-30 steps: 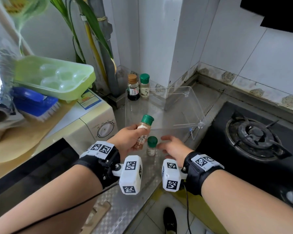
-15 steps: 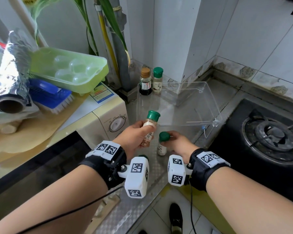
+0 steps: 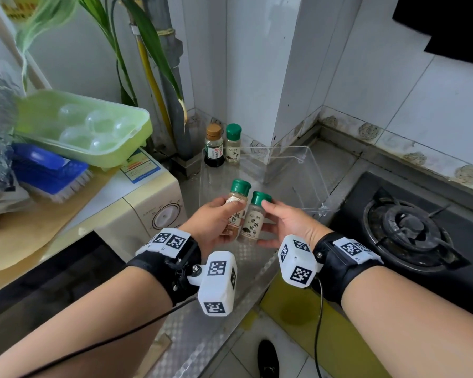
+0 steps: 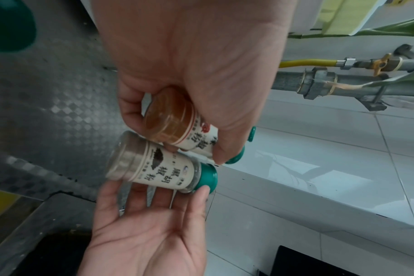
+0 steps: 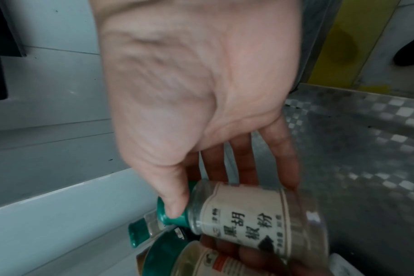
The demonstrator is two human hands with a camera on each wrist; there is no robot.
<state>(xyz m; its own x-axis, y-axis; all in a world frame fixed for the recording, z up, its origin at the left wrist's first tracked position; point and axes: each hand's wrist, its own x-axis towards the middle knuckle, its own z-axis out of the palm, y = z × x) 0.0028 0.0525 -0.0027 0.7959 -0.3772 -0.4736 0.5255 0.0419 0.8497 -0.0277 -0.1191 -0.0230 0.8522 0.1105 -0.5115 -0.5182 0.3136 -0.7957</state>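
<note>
My left hand (image 3: 219, 216) grips a green-capped spice jar (image 3: 236, 205) of orange-brown powder, thumb across its neck. In the left wrist view this jar (image 4: 177, 127) sits bottom-first in my left hand (image 4: 201, 74). My right hand (image 3: 281, 219) holds a green-capped black pepper jar (image 3: 253, 221), thumb on the cap and fingers under the body. The right wrist view shows the pepper jar (image 5: 248, 211) pinched by my right hand (image 5: 196, 93). Both jars are side by side, nearly touching, above the metal counter (image 3: 246, 257) and in front of a clear plastic bin (image 3: 306, 170).
A brown-capped dark sauce bottle (image 3: 214, 150) and a green-capped spice jar (image 3: 233, 144) stand at the bin's far left corner. A gas stove (image 3: 404, 230) lies to the right. Left, an appliance (image 3: 148, 208) carries a green egg tray (image 3: 85, 126) and a blue brush (image 3: 49, 170).
My right hand closed on the pepper jar that stood on the counter and lifted it up beside the jar in my left hand. The left hand kept its hold.
</note>
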